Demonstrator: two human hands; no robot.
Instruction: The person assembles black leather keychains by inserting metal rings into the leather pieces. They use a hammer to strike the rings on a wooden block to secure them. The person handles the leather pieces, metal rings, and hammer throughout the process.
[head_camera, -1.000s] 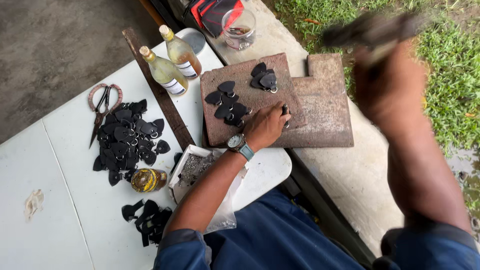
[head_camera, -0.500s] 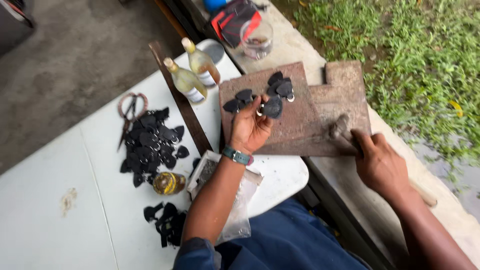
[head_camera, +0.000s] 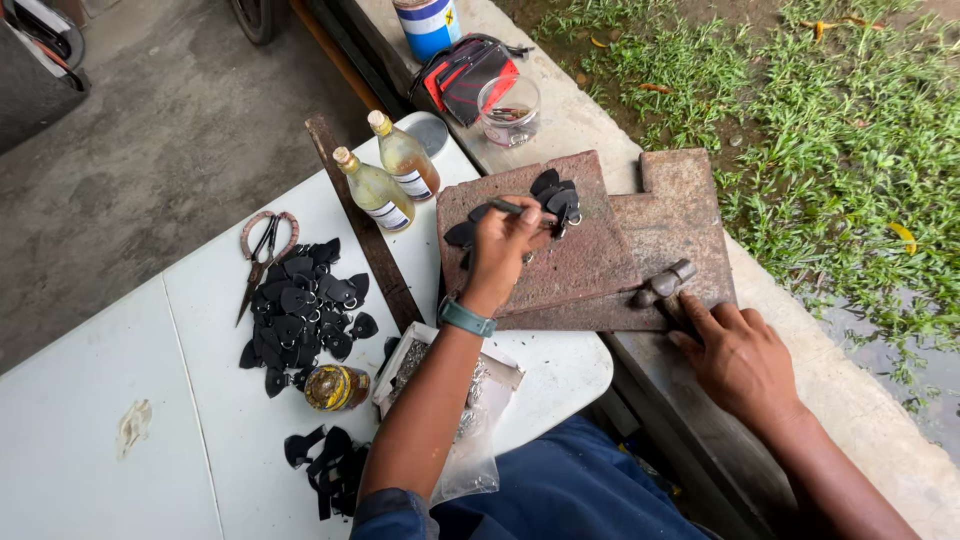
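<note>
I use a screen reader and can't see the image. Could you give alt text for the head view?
A person's left hand pinches a black leather piece on a reddish stone slab, while the right hand rests a hammer on it. More black pieces, scissors and two bottles lie on the white table.

The reddish slab (head_camera: 575, 255) under the left hand (head_camera: 505, 245) is rough, matt and stone-like, as is the second slab (head_camera: 670, 215) to its right. The black cut pieces (head_camera: 300, 310) at the left look like matt leather. The hammer (head_camera: 662, 285) head in the right hand (head_camera: 740, 360) is dull grey metal. The bench (head_camera: 100, 370) top is smooth, white and faintly glossy. Two bottles (head_camera: 385, 175) at the far side are clear and shiny, holding yellowish liquid. The scissors (head_camera: 262, 255) have metal blades.
</note>
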